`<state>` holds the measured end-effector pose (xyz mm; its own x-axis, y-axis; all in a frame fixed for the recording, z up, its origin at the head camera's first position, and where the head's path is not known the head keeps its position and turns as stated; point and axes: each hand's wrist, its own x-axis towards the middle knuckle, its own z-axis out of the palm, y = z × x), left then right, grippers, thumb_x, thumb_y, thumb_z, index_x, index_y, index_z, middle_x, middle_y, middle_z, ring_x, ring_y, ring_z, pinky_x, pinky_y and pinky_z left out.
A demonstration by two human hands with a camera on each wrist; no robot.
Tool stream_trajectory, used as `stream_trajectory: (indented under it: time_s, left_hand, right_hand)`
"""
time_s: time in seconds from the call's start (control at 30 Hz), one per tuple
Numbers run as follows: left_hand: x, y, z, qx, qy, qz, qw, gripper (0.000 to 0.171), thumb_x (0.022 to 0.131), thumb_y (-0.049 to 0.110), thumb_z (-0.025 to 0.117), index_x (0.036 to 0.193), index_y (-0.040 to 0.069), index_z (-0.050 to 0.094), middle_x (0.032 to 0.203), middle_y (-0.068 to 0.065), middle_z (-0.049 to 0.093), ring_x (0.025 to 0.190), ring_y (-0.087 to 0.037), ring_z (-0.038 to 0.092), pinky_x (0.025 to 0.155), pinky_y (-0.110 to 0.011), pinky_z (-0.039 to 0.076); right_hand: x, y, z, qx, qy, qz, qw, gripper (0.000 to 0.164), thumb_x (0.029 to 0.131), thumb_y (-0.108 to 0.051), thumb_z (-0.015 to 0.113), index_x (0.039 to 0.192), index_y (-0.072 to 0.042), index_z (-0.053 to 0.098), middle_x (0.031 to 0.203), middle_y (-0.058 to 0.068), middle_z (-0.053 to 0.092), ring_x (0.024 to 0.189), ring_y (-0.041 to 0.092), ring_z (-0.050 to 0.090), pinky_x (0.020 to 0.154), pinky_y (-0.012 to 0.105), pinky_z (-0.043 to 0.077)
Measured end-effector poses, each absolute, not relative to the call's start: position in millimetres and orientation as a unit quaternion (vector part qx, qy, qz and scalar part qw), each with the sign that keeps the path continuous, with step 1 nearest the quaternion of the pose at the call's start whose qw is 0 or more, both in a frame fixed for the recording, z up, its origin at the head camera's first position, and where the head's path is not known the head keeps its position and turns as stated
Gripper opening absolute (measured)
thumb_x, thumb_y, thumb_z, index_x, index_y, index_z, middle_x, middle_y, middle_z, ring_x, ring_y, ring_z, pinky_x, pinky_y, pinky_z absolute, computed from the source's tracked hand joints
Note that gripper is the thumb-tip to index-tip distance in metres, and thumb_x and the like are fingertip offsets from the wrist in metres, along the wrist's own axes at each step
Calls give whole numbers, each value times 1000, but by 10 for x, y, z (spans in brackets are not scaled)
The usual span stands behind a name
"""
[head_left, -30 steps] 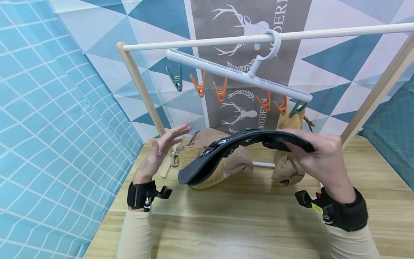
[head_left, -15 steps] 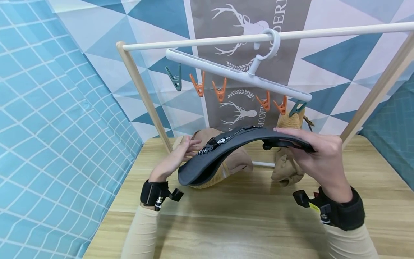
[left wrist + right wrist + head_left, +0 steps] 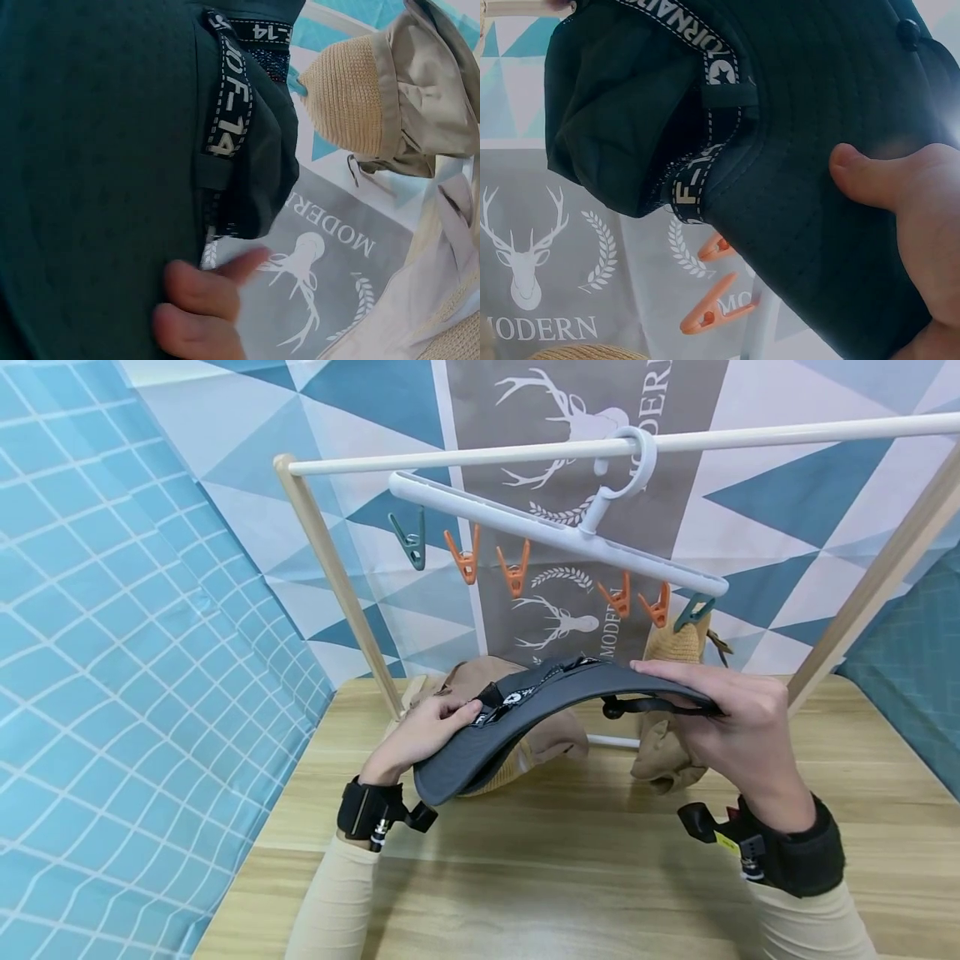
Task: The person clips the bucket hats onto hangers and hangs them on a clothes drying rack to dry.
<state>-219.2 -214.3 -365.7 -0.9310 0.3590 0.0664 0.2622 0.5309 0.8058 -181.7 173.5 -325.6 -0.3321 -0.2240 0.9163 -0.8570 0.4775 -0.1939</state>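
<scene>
two hands on the dark hat (image 3: 472,752) now, one at each side! your left hand (image 3: 422,732) has its end pinched, thumb lying on top by the lettered band (image 3: 232,97), fingers bent round the edge. over on the other side, your right hand (image 3: 746,718) grips the brim's far end, thumb pressed flat along the upper face, the other fingers mostly hidden beneath. the hat itself arches between them, held up over the wooden table (image 3: 525,877), lower at your left, a cord with a black toggle (image 3: 612,708) showing under the brim. black straps (image 3: 371,810) circle both your wrists, above pale sleeves (image 3: 333,893).

just behind the hat, a tan cloth-and-straw hat (image 3: 555,739) lies on the table, partly covered from your view. to the right, a second straw hat (image 3: 675,645) hangs from the right-hand green clip (image 3: 693,612). up above, the white hanger (image 3: 510,518) slants down to the right, hooked on the white rail (image 3: 480,456), four orange clips (image 3: 514,570) and another green clip (image 3: 411,542) along it. wooden posts (image 3: 330,552) bear the rail, with deer heads on the backdrop (image 3: 495,610) beyond.
</scene>
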Motion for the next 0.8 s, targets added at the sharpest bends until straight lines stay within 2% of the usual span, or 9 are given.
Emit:
stream_trajectory:
  time_s: [0.1, 0.17, 0.33, 0.4, 0.47, 0.53, 0.6, 0.7, 0.8]
  left_hand:
    - [-2202, -2153, -3661, 192, 867, 459, 28, 40, 117, 40, 60, 90, 10, 65, 80, 6, 54, 72, -8, 53, 70, -24, 44]
    - [-2200, -2156, -3655, 195, 862, 468, 15, 40, 117, 41, 61, 97, 7, 69, 84, 5, 58, 76, -9, 56, 73, -24, 47]
    - [-2187, -2189, -3645, 193, 858, 475, -20, 48, 114, 49, 65, 107, 2, 69, 89, 0, 63, 78, -7, 59, 75, -23, 49]
    - [-2197, -2214, -3647, 201, 858, 471, -43, 52, 112, 52, 67, 105, 0, 69, 89, -4, 63, 77, -6, 58, 75, -23, 49]
    - [-2206, -2235, -3645, 210, 858, 463, -75, 60, 109, 60, 66, 104, 0, 69, 91, -6, 64, 79, -6, 57, 77, -24, 48]
    - [-2214, -2252, -3640, 215, 858, 454, -107, 71, 104, 72, 64, 99, 2, 68, 89, -6, 62, 79, -8, 55, 76, -25, 46]
    - [-2206, -2264, -3629, 210, 862, 438, -142, 81, 95, 86, 60, 93, 5, 64, 85, -4, 57, 76, -9, 51, 74, -26, 42]
    - [-2189, -2275, -3617, 203, 866, 418, -186, 86, 87, 94, 56, 85, 8, 55, 77, 1, 47, 68, -9, 44, 69, -26, 37]
    - [-2167, -2273, -3605, 211, 865, 394, -229, 83, 88, 92, 56, 82, 9, 49, 73, 4, 38, 63, -6, 36, 64, -25, 32]
  right_hand:
    - [-1814, 1760, -3247, 371, -737, 356, 439, 32, 98, -3, 67, 120, -9, 89, 101, 18, 88, 99, -21, 67, 72, 11, 35]
    - [-1813, 1772, -3241, 370, -740, 357, 435, 37, 93, 5, 68, 120, -9, 89, 101, 17, 88, 106, -22, 69, 77, 7, 40]
    - [-1804, 1791, -3224, 379, -744, 356, 421, 40, 90, 10, 68, 120, -8, 88, 99, 17, 88, 91, -17, 68, 80, 5, 42]
    - [-1803, 1798, -3217, 387, -742, 361, 412, 35, 94, 5, 67, 119, -7, 88, 100, 18, 87, 95, -18, 69, 84, 5, 45]
    - [-1805, 1810, -3207, 396, -740, 365, 403, 25, 104, -10, 68, 119, -7, 88, 105, 19, 87, 109, -20, 70, 95, 5, 50]
    - [-1813, 1828, -3201, 407, -738, 370, 392, 32, 111, -30, 69, 119, -5, 87, 114, 17, 87, 125, -18, 68, 107, 7, 51]
    - [-1827, 1851, -3201, 420, -735, 370, 382, 44, 113, -41, 65, 119, -3, 87, 126, 9, 87, 132, -14, 68, 112, 8, 50]
    - [-1845, 1883, -3211, 437, -732, 367, 372, 43, 112, -39, 66, 119, -1, 86, 144, -2, 80, 142, -6, 67, 115, 9, 49]
    - [-1854, 1904, -3219, 441, -735, 356, 371, 43, 113, -38, 65, 119, -1, 86, 153, -5, 74, 150, 0, 63, 119, 10, 47]
